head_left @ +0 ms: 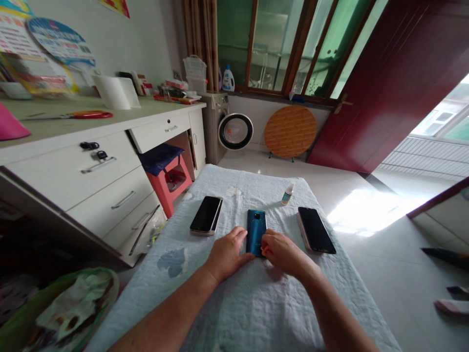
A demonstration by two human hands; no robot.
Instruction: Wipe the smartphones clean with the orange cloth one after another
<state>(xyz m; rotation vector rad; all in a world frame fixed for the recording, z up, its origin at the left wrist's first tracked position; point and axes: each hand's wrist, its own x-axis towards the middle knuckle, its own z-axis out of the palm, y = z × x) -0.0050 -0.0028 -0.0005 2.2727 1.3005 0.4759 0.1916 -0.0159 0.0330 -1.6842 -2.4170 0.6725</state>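
A blue phone (256,231) lies on the cloth-covered table (234,188), its camera side up. My left hand (227,252) rests at its left and lower edge, with the thumb apart from the fingers. The fingers of my right hand (280,248) are curled at the phone's lower right, closed on a small orange item (263,251) that is mostly hidden. Left of them lies a stack of phones (206,215), a black screen on top. Another stack with a black phone (317,230) is at the right. A small spray bottle (287,194) stands behind.
On the left, a desk (146,115) holds red-handled scissors (91,115) and a paper roll (114,91). A red stool (168,181) is tucked near it. A green basket (106,288) sits at the lower left. Behind are a washing machine (215,129) and a round wooden board (290,131).
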